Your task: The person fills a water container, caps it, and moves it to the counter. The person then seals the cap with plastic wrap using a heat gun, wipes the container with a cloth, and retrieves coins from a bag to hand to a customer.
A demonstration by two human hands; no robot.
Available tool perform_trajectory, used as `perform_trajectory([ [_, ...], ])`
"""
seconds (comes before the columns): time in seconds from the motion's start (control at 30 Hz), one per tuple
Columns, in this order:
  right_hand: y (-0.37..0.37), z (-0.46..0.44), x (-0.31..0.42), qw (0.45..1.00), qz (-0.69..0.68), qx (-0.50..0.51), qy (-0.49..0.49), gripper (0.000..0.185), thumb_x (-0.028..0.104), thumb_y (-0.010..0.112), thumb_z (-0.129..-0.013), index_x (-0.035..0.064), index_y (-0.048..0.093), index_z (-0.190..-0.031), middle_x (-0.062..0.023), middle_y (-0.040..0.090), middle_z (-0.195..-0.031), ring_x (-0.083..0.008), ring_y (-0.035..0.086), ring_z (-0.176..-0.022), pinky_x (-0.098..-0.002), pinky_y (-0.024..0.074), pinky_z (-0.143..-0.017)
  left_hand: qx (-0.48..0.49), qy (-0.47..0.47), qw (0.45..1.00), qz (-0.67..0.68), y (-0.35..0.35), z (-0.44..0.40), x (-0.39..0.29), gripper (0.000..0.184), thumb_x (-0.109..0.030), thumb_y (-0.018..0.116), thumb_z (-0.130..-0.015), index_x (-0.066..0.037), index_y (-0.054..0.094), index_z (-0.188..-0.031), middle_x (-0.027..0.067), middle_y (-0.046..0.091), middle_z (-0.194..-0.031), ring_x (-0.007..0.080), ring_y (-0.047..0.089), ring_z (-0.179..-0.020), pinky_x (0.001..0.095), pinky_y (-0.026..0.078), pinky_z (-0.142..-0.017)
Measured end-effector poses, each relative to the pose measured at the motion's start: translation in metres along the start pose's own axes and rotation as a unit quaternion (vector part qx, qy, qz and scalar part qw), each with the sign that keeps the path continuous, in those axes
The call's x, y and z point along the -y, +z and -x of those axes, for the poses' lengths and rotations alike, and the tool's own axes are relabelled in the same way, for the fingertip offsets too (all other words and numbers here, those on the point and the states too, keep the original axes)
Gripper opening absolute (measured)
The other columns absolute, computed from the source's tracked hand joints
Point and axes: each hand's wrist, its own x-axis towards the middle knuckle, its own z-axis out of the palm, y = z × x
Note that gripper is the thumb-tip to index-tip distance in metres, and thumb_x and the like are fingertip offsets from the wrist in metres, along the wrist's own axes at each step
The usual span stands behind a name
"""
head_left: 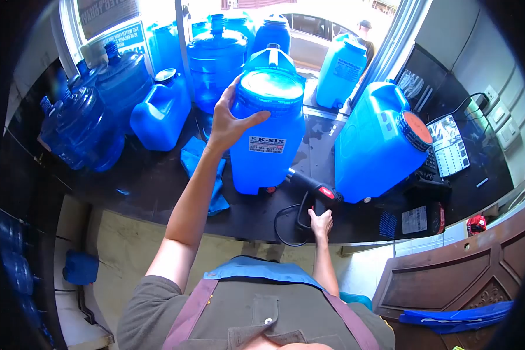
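Fingers of the left hand (230, 119) grip the round capped top of a labeled blue jug (266, 166), the thumb reaching across its near side, as the jug stands upright on a dark table (140, 198) at the center of the frame. Just below and to the right, the fingers of the right hand (320, 223) are closed around the handle of a black heat gun (310, 186), its nozzle near the jug's lower right side and its cord (278, 226) looping at the table's front edge. A crumpled blue sheet (203, 166) lies left of the jug. At right of center sits a large blue container (367, 146) with an orange cap (417, 128), beside a calendar (449, 146). Clear blue bottles (122, 81) crowd the upper left, while a car (312, 36) shows at the top of the frame and a carved brown wooden panel (443, 274) fills the lower right.
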Motion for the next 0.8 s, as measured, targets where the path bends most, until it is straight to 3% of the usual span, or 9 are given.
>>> perform_trajectory([
  [0.03,0.002,0.006,-0.005,0.999,-0.037,-0.030,-0.024,0.062,0.040,0.077,-0.071,-0.0065,0.053,-0.104,-0.0288,0.063,-0.102,-0.0442,0.060,-0.099,-0.0489,0.0473,-0.086,-0.006,0.005,1.000,0.002,0.001,0.000,0.001,0.098,-0.027,0.088,-0.063,0.007,0.034,-0.138,0.0207,0.052,-0.128,0.0263,0.048,-0.122,0.0359,0.037,-0.105],
  [0.13,-0.007,0.026,-0.008,0.960,-0.258,-0.054,-0.097,0.062,0.030,0.078,-0.073,-0.0061,0.051,-0.116,-0.0240,0.065,-0.099,-0.0417,0.062,-0.095,-0.0455,0.0462,-0.087,-0.023,0.009,1.000,-0.009,0.004,0.000,-0.002,0.096,-0.028,0.088,-0.063,0.005,0.036,-0.137,0.0200,0.053,-0.126,0.0260,0.049,-0.121,0.0362,0.038,-0.105],
  [0.2,-0.048,0.054,0.023,0.911,-0.375,-0.084,-0.150,0.057,0.021,0.077,-0.079,0.0001,0.048,-0.123,-0.0089,0.064,-0.089,-0.0191,0.062,-0.083,-0.0318,0.0498,-0.076,-0.027,0.010,0.999,-0.020,0.004,0.000,-0.004,0.096,-0.028,0.088,-0.063,0.004,0.036,-0.137,0.0198,0.053,-0.125,0.0260,0.050,-0.120,0.0363,0.038,-0.104],
  [0.27,-0.066,0.043,0.029,0.860,-0.495,-0.047,-0.117,0.041,0.014,0.075,-0.082,0.0003,0.052,-0.113,-0.0074,0.063,-0.087,-0.0134,0.061,-0.074,-0.0272,0.0496,-0.067,-0.023,0.017,0.999,-0.027,0.005,0.000,-0.004,0.097,-0.029,0.088,-0.063,0.003,0.036,-0.138,0.0197,0.053,-0.125,0.0261,0.050,-0.120,0.0363,0.038,-0.104],
  [0.33,-0.097,0.033,0.046,0.844,-0.512,-0.092,-0.132,0.040,0.011,0.076,-0.080,0.0022,0.052,-0.110,-0.0053,0.062,-0.086,-0.0080,0.058,-0.067,-0.0225,0.0476,-0.061,-0.025,0.019,0.999,-0.011,0.005,0.000,-0.001,0.096,-0.029,0.088,-0.063,0.002,0.036,-0.138,0.0202,0.053,-0.125,0.0266,0.050,-0.120,0.0365,0.039,-0.104],
  [0.43,-0.134,0.025,0.073,0.780,-0.534,-0.179,-0.271,0.043,0.008,0.079,-0.076,0.0009,0.052,-0.110,-0.0040,0.061,-0.087,-0.0097,0.058,-0.072,-0.0241,0.0485,-0.067,-0.033,0.021,0.999,-0.004,0.005,0.001,0.001,0.098,-0.028,0.088,-0.062,0.000,0.035,-0.139,0.0210,0.053,-0.124,0.0275,0.050,-0.119,0.0378,0.039,-0.104],
  [0.53,-0.178,0.031,0.103,0.772,-0.477,-0.246,-0.341,0.043,0.007,0.080,-0.075,0.0003,0.054,-0.108,-0.0034,0.061,-0.089,-0.0103,0.057,-0.078,-0.0248,0.0477,-0.074,-0.039,0.015,0.999,-0.001,0.003,0.000,0.003,0.101,-0.028,0.089,-0.061,-0.003,0.031,-0.141,0.0220,0.053,-0.124,0.0285,0.051,-0.119,0.0397,0.039,-0.104],
  [0.67,-0.223,0.014,0.116,0.787,-0.334,-0.302,-0.421,0.059,0.013,0.086,-0.069,-0.0029,0.054,-0.116,-0.0103,0.065,-0.104,-0.0160,0.060,-0.089,-0.0291,0.0481,-0.084,-0.040,0.004,0.999,-0.004,0.003,0.001,0.004,0.105,-0.027,0.089,-0.061,-0.006,0.027,-0.143,0.0235,0.051,-0.125,0.0292,0.051,-0.119,0.0413,0.039,-0.104],
  [0.8,-0.274,0.017,0.145,0.827,-0.231,-0.308,-0.409,0.062,0.021,0.087,-0.066,-0.0013,0.056,-0.115,-0.0133,0.067,-0.101,-0.0171,0.063,-0.087,-0.0303,0.0498,-0.081,-0.035,0.000,0.999,-0.003,0.004,0.002,0.001,0.106,-0.029,0.089,-0.061,-0.006,0.026,-0.143,0.0246,0.050,-0.126,0.0296,0.051,-0.119,0.0414,0.038,-0.105],
])
